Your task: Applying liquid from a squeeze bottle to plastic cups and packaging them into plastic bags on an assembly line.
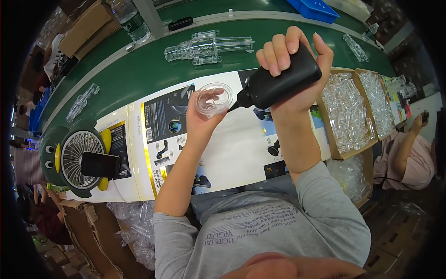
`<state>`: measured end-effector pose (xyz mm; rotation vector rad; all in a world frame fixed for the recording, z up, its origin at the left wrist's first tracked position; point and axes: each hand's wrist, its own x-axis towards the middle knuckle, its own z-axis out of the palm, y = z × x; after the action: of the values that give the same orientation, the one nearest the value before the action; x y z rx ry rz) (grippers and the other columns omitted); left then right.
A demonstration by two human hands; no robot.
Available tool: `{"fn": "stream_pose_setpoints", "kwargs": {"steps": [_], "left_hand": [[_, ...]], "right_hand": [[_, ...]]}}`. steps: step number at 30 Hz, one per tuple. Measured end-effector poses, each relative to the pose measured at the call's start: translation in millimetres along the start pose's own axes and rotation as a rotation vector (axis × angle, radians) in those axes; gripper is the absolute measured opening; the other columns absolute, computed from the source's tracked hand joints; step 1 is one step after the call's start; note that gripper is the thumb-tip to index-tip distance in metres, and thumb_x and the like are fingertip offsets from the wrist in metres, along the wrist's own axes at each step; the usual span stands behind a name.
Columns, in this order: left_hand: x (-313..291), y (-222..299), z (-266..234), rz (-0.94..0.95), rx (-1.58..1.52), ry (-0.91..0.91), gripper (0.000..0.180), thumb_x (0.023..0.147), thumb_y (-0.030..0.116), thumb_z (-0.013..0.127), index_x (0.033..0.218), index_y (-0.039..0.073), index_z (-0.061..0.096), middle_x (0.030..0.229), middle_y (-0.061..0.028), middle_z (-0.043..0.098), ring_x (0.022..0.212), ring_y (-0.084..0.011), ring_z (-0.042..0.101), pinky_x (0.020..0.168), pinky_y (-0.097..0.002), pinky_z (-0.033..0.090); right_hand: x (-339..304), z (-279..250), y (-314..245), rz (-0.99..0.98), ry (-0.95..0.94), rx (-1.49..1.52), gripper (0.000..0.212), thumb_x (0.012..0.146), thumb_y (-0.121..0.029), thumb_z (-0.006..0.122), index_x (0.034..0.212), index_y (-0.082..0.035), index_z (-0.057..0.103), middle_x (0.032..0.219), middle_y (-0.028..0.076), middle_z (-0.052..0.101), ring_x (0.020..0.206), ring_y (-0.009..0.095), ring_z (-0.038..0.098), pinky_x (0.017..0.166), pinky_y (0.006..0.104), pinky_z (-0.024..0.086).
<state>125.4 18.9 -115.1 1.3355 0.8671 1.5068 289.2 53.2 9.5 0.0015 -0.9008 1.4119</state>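
Note:
My left hand (200, 122) grips a clear round plastic cup-like part (211, 110) between thumb and fingers, its wide opening facing up. In my right hand (282, 50) is a black squeeze bottle (272, 89), fingers wrapped round its body. The bottle is tilted down to the left, and its narrow nozzle tip is at the lower right edge of the clear part, by my left thumb. I cannot tell whether the tip touches it or whether any liquid comes out. Beyond my hands, a clear plastic assembly with side tubes (204, 48) lies on the green table (148, 69).
Printed cardboard sheets (223, 153) cover the near table. A penguin-shaped fan (76, 153) with a phone (100, 164) in front stands left. Boxes of clear tubes (346, 111) sit right, near another person (404, 160). A water bottle (131, 23) and blue tray (313, 10) are farther back.

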Motion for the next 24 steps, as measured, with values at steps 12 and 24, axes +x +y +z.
{"fn": "stream_pose_setpoints", "kwargs": {"steps": [12, 24], "left_hand": [[-9, 2, 2, 0.034, 0.164, 0.162, 0.058, 0.064, 0.003, 0.077, 0.107, 0.009, 0.037, 0.108, -0.0079, 0.054, 0.102, -0.0166, 0.054, 0.089, -0.0281, 0.043], [-10, 5, 3, 0.042, 0.181, 0.171, 0.058, 0.065, 0.004, 0.077, 0.107, 0.008, 0.037, 0.106, -0.0062, 0.053, 0.1, -0.0147, 0.053, 0.088, -0.0268, 0.042]], "right_hand": [[1, -1, 8, -0.007, 0.002, -0.066, 0.041, 0.088, -0.038, 0.029, 0.065, -0.006, 0.042, 0.051, 0.008, 0.044, 0.045, 0.015, 0.041, 0.047, 0.0253, 0.038], [-2, 1, 15, 0.02, -0.04, -0.122, 0.034, 0.09, -0.03, 0.026, 0.066, -0.011, 0.041, 0.051, 0.002, 0.042, 0.045, 0.012, 0.037, 0.068, 0.0271, 0.035]]}}
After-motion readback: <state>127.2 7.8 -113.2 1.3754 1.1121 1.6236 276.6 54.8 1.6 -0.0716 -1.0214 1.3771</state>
